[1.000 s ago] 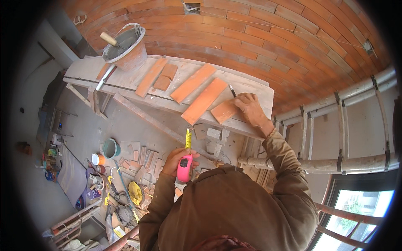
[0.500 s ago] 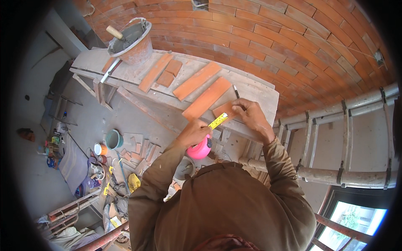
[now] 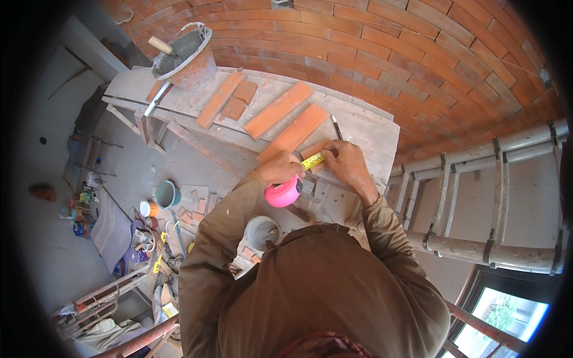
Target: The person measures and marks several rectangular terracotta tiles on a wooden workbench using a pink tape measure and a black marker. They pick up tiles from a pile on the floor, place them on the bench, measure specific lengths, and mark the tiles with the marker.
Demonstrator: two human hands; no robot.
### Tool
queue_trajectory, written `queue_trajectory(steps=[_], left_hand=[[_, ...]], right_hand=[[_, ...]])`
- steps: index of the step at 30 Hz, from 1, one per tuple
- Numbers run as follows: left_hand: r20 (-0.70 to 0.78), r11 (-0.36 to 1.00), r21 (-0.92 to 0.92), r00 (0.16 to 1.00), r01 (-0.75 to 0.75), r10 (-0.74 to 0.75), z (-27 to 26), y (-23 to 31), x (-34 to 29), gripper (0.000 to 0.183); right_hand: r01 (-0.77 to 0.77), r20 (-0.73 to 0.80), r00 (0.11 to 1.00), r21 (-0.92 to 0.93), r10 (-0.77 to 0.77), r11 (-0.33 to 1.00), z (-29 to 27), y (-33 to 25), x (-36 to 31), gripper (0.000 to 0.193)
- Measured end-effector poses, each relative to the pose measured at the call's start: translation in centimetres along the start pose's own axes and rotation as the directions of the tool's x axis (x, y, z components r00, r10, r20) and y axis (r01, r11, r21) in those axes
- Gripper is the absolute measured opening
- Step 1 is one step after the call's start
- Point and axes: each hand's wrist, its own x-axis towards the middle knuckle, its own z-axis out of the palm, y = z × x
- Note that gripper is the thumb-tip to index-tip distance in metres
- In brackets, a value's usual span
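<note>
My left hand (image 3: pixel 278 167) is closed on a pink tape measure (image 3: pixel 282 193), held just off the plank's near edge. A short length of yellow tape blade (image 3: pixel 311 161) runs out from it to the right. The fingers of my right hand (image 3: pixel 351 166) pinch together at the blade's free end. Beneath the blade lies a short orange brick piece (image 3: pixel 314 148), partly hidden by the blade and my hands. Just beyond my right fingers, a dark marker with a white end (image 3: pixel 337 127) rests on the plank. A long orange brick slip (image 3: pixel 295 130) lies left of it.
The plank platform (image 3: pixel 373 134) also carries more brick slips (image 3: pixel 279 110), brick pieces (image 3: pixel 234 108) and a mortar bucket (image 3: pixel 194 65) with a wooden handle sticking out. A brick wall (image 3: pixel 358 42) rises behind. Metal scaffolding (image 3: pixel 507 253) stands at right; buckets (image 3: pixel 168 194) and tools lie below left.
My right hand has shifted from the short brick piece to the tape blade's end and pinches it. The tape measure has moved slightly up and left, and less blade shows.
</note>
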Motion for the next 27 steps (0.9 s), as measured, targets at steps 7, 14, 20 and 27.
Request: queue_trajectory(steps=[7, 14, 20, 27], left_hand=[[0.005, 0.998, -0.050, 1.000, -0.027, 0.027, 0.0, -0.6, -0.1, 0.025], [0.074, 0.999, 0.015, 0.997, 0.033, -0.034, -0.4, -0.4, -0.7, 0.035], [0.074, 1.000, 0.027, 0.997, 0.004, -0.006, -0.5, -0.8, -1.2, 0.036], [0.052, 0.995, 0.093, 0.997, 0.043, -0.048, -0.5, -1.8, -0.7, 0.038]], right_hand=[[0.062, -0.092, 0.993, -0.104, -0.072, 0.993, 1.4, 0.4, -0.7, 0.019], [0.097, -0.045, 0.994, -0.062, -0.100, 0.993, 0.6, -0.8, -1.9, 0.021], [0.199, -0.047, 0.979, -0.034, -0.201, 0.979, 0.8, -0.6, -2.3, 0.028], [0.287, -0.060, 0.954, -0.115, -0.295, 0.951, 1.1, -0.2, -1.9, 0.026]])
